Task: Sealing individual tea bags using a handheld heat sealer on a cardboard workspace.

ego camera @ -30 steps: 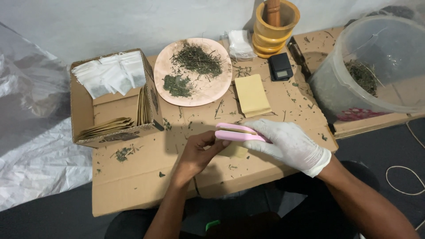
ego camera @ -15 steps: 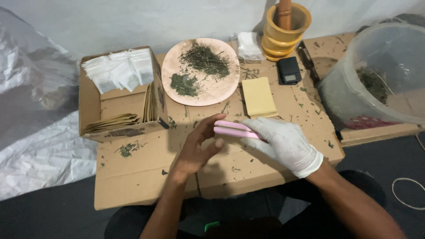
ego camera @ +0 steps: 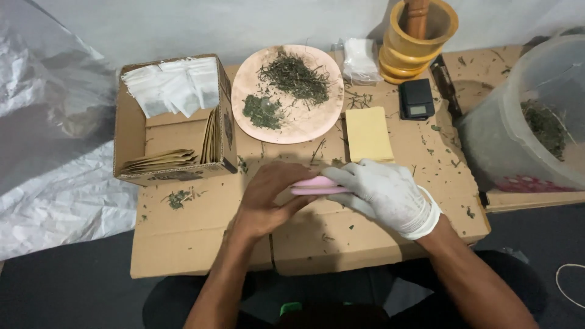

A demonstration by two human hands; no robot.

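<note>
Both hands, bare left (ego camera: 268, 198) and gloved right (ego camera: 381, 192), close their fingers on one pink sealer (ego camera: 314, 186), near one plate (ego camera: 304, 131), one box (ego camera: 131, 131), one mortar (ego camera: 405, 55).

A flat, slim pink object (ego camera: 314, 186) is held level just above the cardboard work surface, gripped between two hands. Only its pale pink middle edge is seen; both ends are covered, so its exact kind cannot be told.
</note>
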